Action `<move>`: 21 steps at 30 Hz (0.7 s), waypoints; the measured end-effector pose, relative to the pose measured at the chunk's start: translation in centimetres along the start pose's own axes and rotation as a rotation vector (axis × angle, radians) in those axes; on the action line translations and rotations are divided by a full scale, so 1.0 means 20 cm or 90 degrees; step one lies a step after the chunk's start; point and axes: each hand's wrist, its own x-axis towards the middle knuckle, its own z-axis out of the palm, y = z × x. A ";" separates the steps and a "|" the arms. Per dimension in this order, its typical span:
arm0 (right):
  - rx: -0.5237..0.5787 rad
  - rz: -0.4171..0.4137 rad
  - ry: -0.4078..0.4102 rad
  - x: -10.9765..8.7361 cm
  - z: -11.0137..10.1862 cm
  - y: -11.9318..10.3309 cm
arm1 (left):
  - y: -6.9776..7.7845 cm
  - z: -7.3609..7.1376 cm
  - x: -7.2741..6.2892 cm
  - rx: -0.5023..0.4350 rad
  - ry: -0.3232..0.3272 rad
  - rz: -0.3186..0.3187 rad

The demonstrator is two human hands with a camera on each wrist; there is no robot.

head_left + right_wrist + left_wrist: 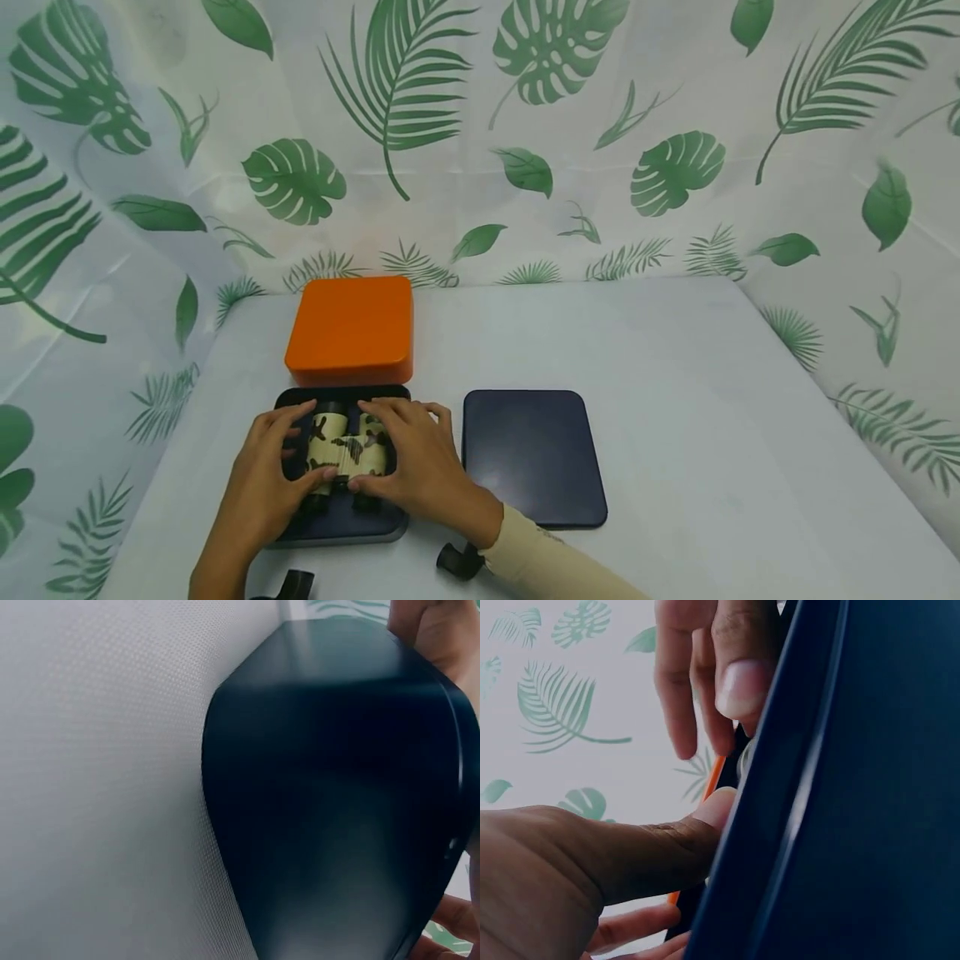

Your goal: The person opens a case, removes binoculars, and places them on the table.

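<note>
Camouflage-patterned binoculars lie in a dark blue open tin at the left of the table. My left hand grips their left side, thumb at the near end and fingers toward the far end. From the other side my right hand holds them the same way, the two thumbs close together in the middle. In the left wrist view the tin's wall hides nearly all of the binoculars. The tin's dark side fills much of the right wrist view.
An orange box sits directly behind the tin. To its right a flat dark blue lid lies on the white table. Leaf-printed cloth hangs behind and at both sides.
</note>
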 end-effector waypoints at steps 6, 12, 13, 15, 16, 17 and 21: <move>0.016 -0.005 -0.022 0.03 0.02 0.00 | 0.01 -0.01 -0.02 0.014 0.008 -0.008; 0.029 -0.010 -0.050 0.08 0.03 0.03 | 0.02 -0.01 -0.01 0.027 -0.007 -0.028; 0.029 -0.008 -0.054 0.08 0.03 0.03 | 0.02 0.00 -0.01 0.028 -0.012 -0.032; 0.024 -0.005 -0.060 0.09 0.03 0.04 | 0.02 0.00 -0.01 0.027 -0.018 -0.040; 0.020 -0.003 -0.062 0.10 0.03 0.04 | 0.02 0.00 -0.01 0.026 -0.019 -0.043; 0.014 -0.002 -0.064 0.11 0.03 0.04 | 0.01 0.00 -0.01 0.027 -0.018 -0.045; -0.019 0.000 -0.071 0.12 0.02 0.03 | 0.01 0.00 0.00 0.024 -0.022 -0.047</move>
